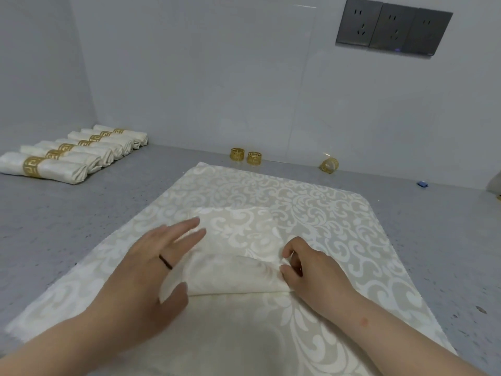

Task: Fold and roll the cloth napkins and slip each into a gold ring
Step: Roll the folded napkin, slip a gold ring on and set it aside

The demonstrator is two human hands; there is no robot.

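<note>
A folded cream damask napkin [238, 234] lies on top of a larger spread napkin [325, 213] in the middle of the counter, its near end turned into a partial roll [233, 278]. My left hand [151, 270] hovers with straight, blurred fingers over the roll's left end. At the roll's right end, my right hand [311, 270] pinches the cloth with curled fingers. Two gold rings [237, 154] [254, 158] stand near the back wall, and a third gold ring [329, 165] lies on its side further right.
Several rolled napkins in gold rings [67, 156] lie in a row at the back left. The grey speckled counter [81, 218] meets white walls behind and left. A small blue object [422, 184] lies far right. Wall sockets [393, 27] sit high at right.
</note>
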